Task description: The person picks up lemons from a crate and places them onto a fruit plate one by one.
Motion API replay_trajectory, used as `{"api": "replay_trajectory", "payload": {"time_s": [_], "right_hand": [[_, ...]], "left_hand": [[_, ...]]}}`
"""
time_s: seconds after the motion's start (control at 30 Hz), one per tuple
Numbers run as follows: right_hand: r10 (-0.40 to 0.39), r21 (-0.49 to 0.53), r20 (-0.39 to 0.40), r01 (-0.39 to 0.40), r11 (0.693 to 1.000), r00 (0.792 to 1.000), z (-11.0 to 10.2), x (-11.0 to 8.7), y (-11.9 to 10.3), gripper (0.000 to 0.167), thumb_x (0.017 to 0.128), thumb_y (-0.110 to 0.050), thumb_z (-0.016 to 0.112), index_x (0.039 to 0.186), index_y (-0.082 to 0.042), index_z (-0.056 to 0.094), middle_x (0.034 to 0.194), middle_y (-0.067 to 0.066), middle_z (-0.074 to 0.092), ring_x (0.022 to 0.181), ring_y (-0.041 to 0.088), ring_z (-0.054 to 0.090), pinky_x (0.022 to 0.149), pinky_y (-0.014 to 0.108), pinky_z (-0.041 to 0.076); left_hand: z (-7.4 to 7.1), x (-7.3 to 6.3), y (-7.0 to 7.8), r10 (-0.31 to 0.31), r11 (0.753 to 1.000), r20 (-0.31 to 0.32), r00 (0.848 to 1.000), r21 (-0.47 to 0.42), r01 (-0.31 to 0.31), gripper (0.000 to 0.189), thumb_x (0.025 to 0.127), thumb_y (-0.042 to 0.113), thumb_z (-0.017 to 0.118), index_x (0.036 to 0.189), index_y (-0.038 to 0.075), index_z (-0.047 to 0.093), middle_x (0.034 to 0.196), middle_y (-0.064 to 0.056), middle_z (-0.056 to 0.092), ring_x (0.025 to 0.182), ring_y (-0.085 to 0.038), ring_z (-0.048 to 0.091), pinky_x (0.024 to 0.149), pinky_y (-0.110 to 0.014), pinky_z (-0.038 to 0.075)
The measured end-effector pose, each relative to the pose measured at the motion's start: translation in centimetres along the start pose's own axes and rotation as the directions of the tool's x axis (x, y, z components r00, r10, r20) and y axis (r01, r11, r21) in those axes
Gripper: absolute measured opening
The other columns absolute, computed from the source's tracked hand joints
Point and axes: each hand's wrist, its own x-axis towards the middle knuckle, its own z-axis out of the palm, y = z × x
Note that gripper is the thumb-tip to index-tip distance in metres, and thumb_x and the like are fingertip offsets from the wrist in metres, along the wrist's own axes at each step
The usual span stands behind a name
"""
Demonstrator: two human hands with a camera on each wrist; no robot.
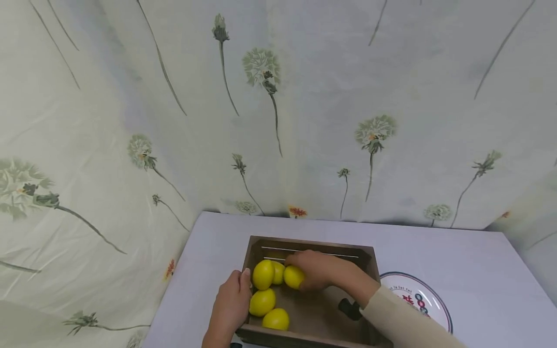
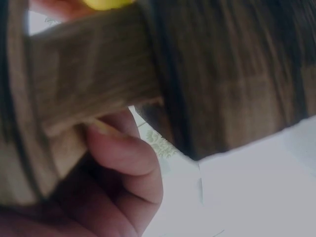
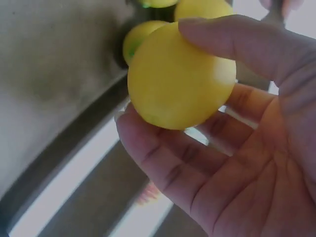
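A brown wooden crate (image 1: 313,337) with slatted sides sits on the table and holds several lemons (image 1: 262,303) along its left side. My left hand (image 1: 230,300) grips the crate's left wall. In the left wrist view, its fingers (image 2: 126,153) curl around a wooden slat (image 2: 96,64). Inside the crate, near its back wall, my right hand (image 1: 321,268) holds one lemon (image 3: 180,79) between thumb and fingers. More lemons (image 3: 143,39) lie just behind the held one in the right wrist view.
Right of the crate lies a white plate (image 1: 435,302) with a dark rim and red print, partly hidden by my right sleeve (image 1: 404,316). A white cloth covers the table (image 1: 470,261). Floral fabric (image 1: 313,121) hangs behind and on the left.
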Motion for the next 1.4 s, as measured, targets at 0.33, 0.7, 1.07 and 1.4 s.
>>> {"api": "replay_trajectory", "payload": {"time_s": [0.33,0.7,1.07,1.4], "right_hand": [[0.031,-0.057,-0.059,-0.034,0.998,0.998,-2.2,-3.8,-0.8,0.053,0.084,-0.021,0.087,0.131,-0.01,0.063,0.118,-0.003,0.064,0.096,0.013,0.058,0.087,0.038,0.053],[0.022,0.01,-0.104,-0.021,1.0,0.994,-3.2,-7.5,-0.9,0.055,0.082,-0.02,0.085,0.132,-0.011,0.063,0.109,-0.01,0.064,0.088,0.009,0.055,0.079,0.035,0.052],[0.021,0.08,-0.198,-0.005,0.997,0.98,-2.0,-10.0,-0.6,0.058,0.086,-0.025,0.083,0.139,-0.017,0.059,0.123,-0.011,0.057,0.095,0.006,0.055,0.084,0.034,0.053],[-0.022,0.104,-0.305,0.056,0.993,0.952,-1.1,-13.1,-0.5,0.056,0.089,-0.02,0.081,0.138,-0.024,0.056,0.12,-0.015,0.055,0.096,0.003,0.054,0.08,0.03,0.052]], "left_hand": [[0.0,0.0,0.2,-0.01,1.0,0.003,1.0,-0.01,0.01,0.048,0.114,0.043,0.039,0.095,0.004,0.059,0.069,-0.004,0.055,0.056,-0.019,0.05,0.049,-0.035,0.043],[0.0,-0.1,0.3,-0.004,1.0,0.009,1.0,-0.019,0.004,0.046,0.115,0.04,0.04,0.096,0.003,0.059,0.07,-0.004,0.055,0.057,-0.019,0.05,0.05,-0.035,0.043],[0.0,-0.2,0.5,-0.007,0.999,0.018,1.0,-0.036,0.008,0.046,0.115,0.04,0.04,0.096,0.003,0.058,0.07,-0.004,0.054,0.057,-0.02,0.049,0.049,-0.034,0.042],[-0.1,-0.1,0.3,-0.016,0.999,0.022,1.0,-0.036,0.017,0.047,0.114,0.042,0.039,0.097,0.004,0.058,0.071,-0.004,0.055,0.058,-0.019,0.049,0.05,-0.035,0.043]]}}
